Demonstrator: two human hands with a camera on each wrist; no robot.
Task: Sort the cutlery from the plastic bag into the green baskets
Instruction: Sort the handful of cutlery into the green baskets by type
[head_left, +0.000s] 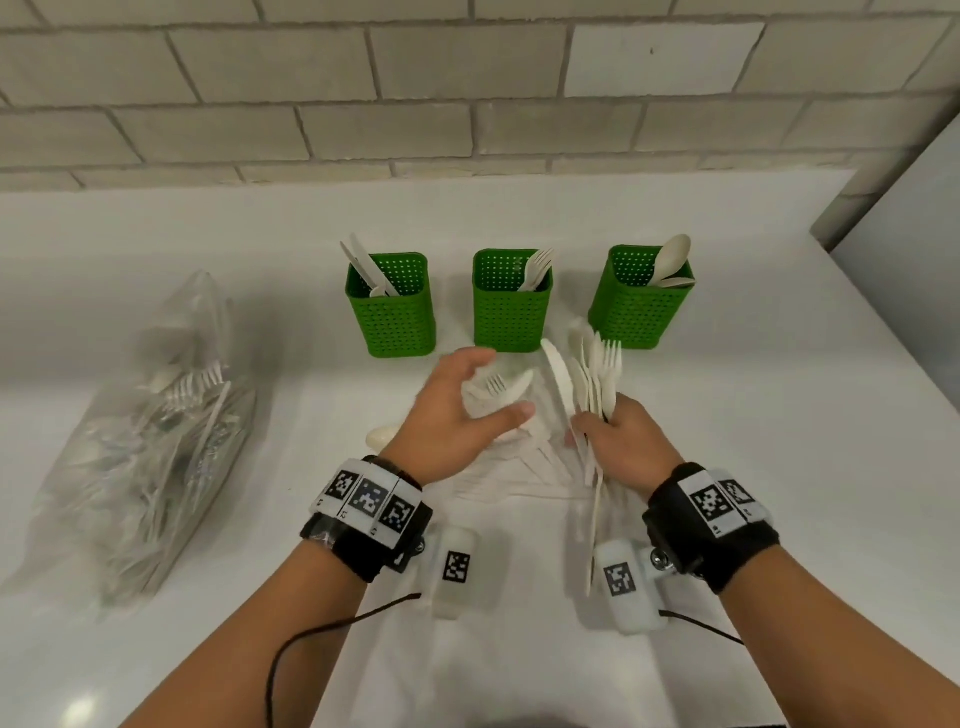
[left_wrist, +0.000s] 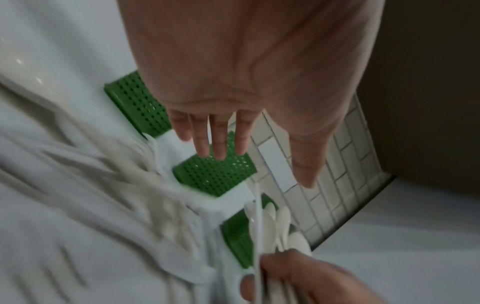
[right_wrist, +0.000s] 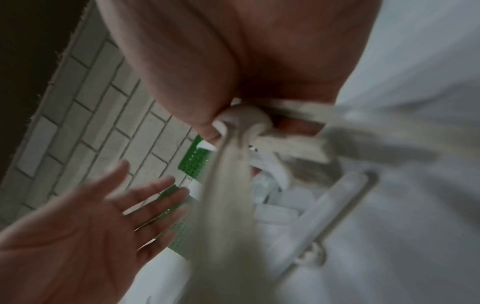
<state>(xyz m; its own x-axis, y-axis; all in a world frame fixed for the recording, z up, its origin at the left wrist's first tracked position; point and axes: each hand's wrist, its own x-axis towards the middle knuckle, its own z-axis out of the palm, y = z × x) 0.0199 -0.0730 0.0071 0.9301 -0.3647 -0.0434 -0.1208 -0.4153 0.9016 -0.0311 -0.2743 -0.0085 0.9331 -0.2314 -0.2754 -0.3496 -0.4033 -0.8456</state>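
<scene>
Head view: the three green baskets (head_left: 511, 304) each held only a few pieces, a loose pile of cutlery (head_left: 519, 467) lay on the counter and the plastic bag (head_left: 140, 441) remained well filled, so sorting appeared barely begun. Wrist views: the left hand (left_wrist: 221, 115) was spread and empty above the pile, while the right hand (right_wrist: 233, 72) gripped a fanned bunch of pale utensils (right_wrist: 233, 185) by their handles, blurred.

Left hand (head_left: 457, 410) hovered palm-down, fingers (left_wrist: 221, 142) straight and spread. Right hand (head_left: 626, 449) gripped cutlery bundle (head_left: 592, 374), fingers curled round handles.

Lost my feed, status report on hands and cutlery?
Left hand open over loose cutlery. Right hand grips mixed bunch. Three green baskets partly filled. Nothing blocking.
</scene>
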